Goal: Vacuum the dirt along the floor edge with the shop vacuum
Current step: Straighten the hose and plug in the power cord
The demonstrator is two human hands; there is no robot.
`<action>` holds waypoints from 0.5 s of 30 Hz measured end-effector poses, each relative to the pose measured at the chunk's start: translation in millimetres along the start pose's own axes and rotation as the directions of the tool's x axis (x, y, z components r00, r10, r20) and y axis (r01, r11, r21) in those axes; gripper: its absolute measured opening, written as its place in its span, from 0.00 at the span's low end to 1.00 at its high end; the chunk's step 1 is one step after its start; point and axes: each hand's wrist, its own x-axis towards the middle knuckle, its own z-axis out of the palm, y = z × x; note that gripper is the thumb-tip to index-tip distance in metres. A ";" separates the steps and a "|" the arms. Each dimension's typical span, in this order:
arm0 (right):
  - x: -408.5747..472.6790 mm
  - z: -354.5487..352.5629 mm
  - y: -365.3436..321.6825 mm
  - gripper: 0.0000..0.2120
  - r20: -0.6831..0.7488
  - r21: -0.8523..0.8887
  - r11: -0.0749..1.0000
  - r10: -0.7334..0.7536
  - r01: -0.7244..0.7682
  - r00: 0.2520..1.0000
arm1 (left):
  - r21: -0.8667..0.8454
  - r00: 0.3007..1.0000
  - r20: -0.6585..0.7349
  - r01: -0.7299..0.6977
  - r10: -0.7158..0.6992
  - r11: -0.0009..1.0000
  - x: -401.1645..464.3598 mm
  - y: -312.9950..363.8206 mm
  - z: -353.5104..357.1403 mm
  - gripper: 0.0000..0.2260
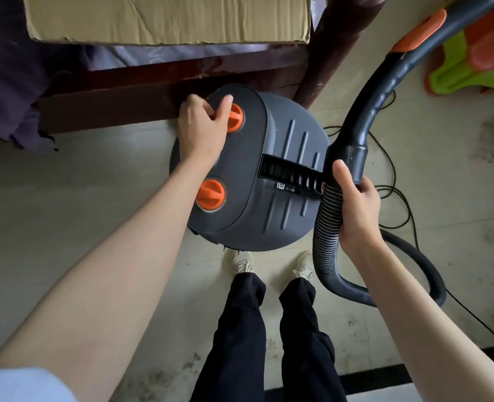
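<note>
— Where's the shop vacuum point(257, 169)?

— On the floor point(80, 184) right by the person's shoes, against the dark wooden bed frame point(118, 103).

— And the hands?

— The left hand point(202, 126) pinches the farther orange knob point(235, 117) on the lid. The right hand point(355, 204) grips the ribbed hose point(326, 227) just below its black cuff.

— Any dirt?

— Dark smudges point(492, 137) on the floor to the right, past the thin black cord point(396, 181).

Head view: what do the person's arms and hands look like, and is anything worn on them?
Both forearms are bare. The left hand and right hand show no gloves, rings or watch. A pale blue-grey short sleeve shows on the left upper arm.
</note>
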 end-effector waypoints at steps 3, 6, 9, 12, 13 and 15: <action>-0.7 -0.1 0.3 0.12 -0.013 0.010 1.000 0.003 -0.003 1.000 | 0.134 0.977 0.084 0.182 -0.194 0.974 4.3 12.5 2.7 0.28; -0.9 -0.8 0.6 0.13 -0.015 0.005 1.000 0.002 -0.002 1.000 | 0.197 0.965 0.115 0.210 -0.235 0.958 7.8 22.2 1.2 0.29; -0.8 -1.7 -0.4 0.14 0.003 0.016 1.000 0.002 -0.002 1.000 | 0.262 0.960 0.147 0.193 -0.237 0.946 4.8 23.9 1.3 0.27; -0.2 -3.6 -1.7 0.15 0.013 0.019 1.000 -0.002 0.002 1.000 | 0.274 0.959 0.163 0.184 -0.234 0.944 5.0 25.6 3.0 0.24; 0.0 -4.4 -2.2 0.15 0.012 0.020 1.000 -0.005 0.004 1.000 | 0.285 0.956 0.172 0.182 -0.237 0.941 5.5 26.2 3.7 0.23; 0.8 -6.6 -3.2 0.16 0.007 0.026 1.000 -0.003 0.003 1.000 | 0.313 0.956 0.192 0.156 -0.224 0.937 4.8 28.3 3.4 0.22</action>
